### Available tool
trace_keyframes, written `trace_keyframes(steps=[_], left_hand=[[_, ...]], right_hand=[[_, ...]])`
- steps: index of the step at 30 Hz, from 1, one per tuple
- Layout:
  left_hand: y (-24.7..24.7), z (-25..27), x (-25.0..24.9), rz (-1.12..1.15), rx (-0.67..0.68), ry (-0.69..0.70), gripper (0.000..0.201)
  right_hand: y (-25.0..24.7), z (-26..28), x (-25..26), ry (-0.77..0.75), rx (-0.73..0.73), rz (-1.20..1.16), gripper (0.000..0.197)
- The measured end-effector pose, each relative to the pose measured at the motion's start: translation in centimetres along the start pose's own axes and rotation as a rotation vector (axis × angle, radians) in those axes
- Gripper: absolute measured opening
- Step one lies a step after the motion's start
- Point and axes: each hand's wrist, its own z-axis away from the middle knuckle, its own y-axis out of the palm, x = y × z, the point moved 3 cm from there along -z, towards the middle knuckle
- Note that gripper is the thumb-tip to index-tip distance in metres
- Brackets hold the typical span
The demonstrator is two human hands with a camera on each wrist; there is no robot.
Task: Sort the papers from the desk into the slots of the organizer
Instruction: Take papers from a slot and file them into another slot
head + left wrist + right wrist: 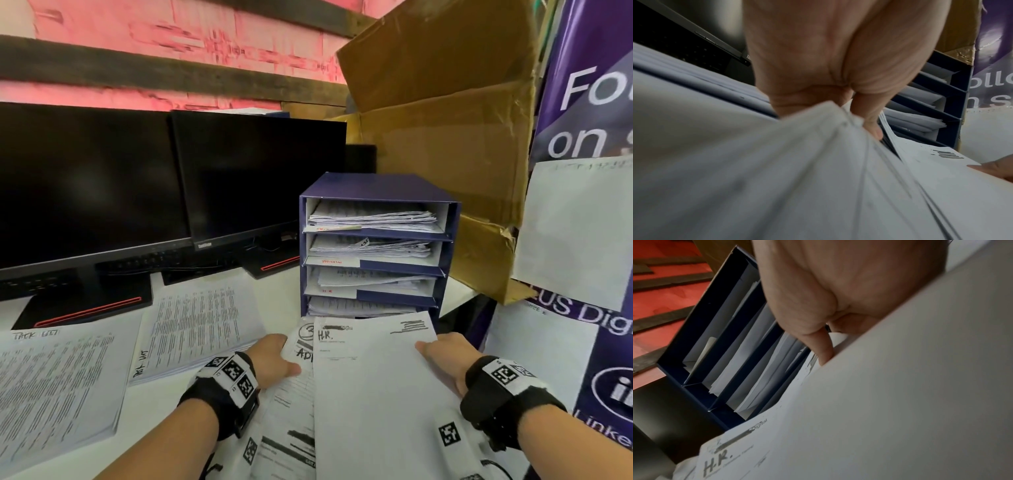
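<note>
A blue organizer [376,185] with several slots stands on the desk, and every slot holds papers. Just in front of it my left hand [277,356] grips the left edge of a loose stack of papers [291,404], thumb on top and fingers underneath. My right hand [442,356] pinches the right edge of the top sheet, handwritten "H.R." [370,383], which is lifted off the stack. The left wrist view shows my left hand [869,120] with its thumb pressed on the stack [777,178], and the organizer [953,91] beyond. In the right wrist view my right hand [822,347] has its thumb on the H.R. sheet [818,434] below the organizer [701,345].
Two dark monitors [239,178] stand at the back left of the desk. Two printed paper stacks [195,325] lie in front of them. A large cardboard box [445,137] leans behind the organizer. A purple banner with pinned sheets [582,222] closes off the right side.
</note>
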Motion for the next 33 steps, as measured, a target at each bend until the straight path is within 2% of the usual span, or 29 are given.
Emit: trace_keyframes(steps=[4,7,10,15,18,20,25,30,33], left_hand=[[0.1,-0.8,-0.3,0.067,-0.051,0.042,0.023],[0.2,-1.1,-0.7,0.112,-0.078,0.04,0.015],[0.4,-1.4,-0.8,0.116,-0.064,0.037,0.025],[0.5,-2.0,-0.1,0.079,-0.106,0.023,0.02],[0.2,-2.4,0.6,0.088,-0.083,-0.001,0.036],[0.1,-2.5,0.8,0.066,-0.056,0.002,0.037],[0.3,-2.4,0.4,0.062,-0.102,0.08,0.02],[0.1,-2.2,-0.4,0.265,-0.056,-0.05,0.019],[-0.1,-1.1,-0.8,0.59,-0.037,-0.229,0.039]], right_hand=[[0.7,-0.6,0.5,-0.009,0.01,0.003,0.029],[1.0,-0.6,1.0,-0.02,0.005,-0.027,0.018],[1.0,-1.2,1.0,-0.024,-0.007,-0.045,0.021],[1.7,-1.9,0.3,0.009,-0.007,-0.066,0.02],[2.1,-1.8,0.1,0.008,0.004,-0.079,0.016],[2.4,-1.7,0.1,0.002,0.012,-0.073,0.013],[2.9,-1.1,0.2,-0.03,0.067,-0.138,0.013],[2.7,0.3,1.4,-0.111,0.2,-0.221,0.013],[1.7,0.5,2.3,-0.113,0.149,-0.337,0.012]])
